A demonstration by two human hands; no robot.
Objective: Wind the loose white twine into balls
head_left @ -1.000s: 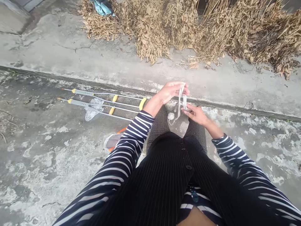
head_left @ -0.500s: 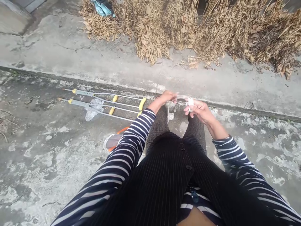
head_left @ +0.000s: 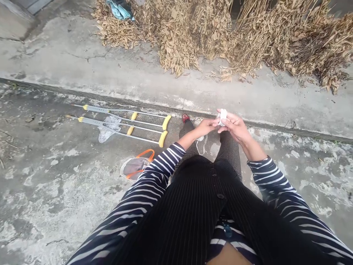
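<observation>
A white bandage strip [head_left: 223,117] is wound in several layers around the fingers of my right hand [head_left: 237,129], which holds it in front of my legs. My left hand [head_left: 204,127] reaches across with its fingertips closed at the winding, pinching the strip there. The loose length of bandage [head_left: 203,147] hangs below my left hand between my legs. A crumpled white part of it shows just under that wrist, and I cannot tell whether it rests on the ground.
Two crutches [head_left: 132,125] with yellow pads lie left on the concrete, over a clear plastic bag [head_left: 107,129]. Nearer stands a mesh bag [head_left: 135,167] with orange handles. Ahead runs a concrete ledge [head_left: 132,79] with dried plants [head_left: 182,40] and a blue cloth [head_left: 120,10].
My left hand has moved right and slightly down, from apart to against my right hand. The stretched strip now lies around the right fingers. A red shoe has come into view.
</observation>
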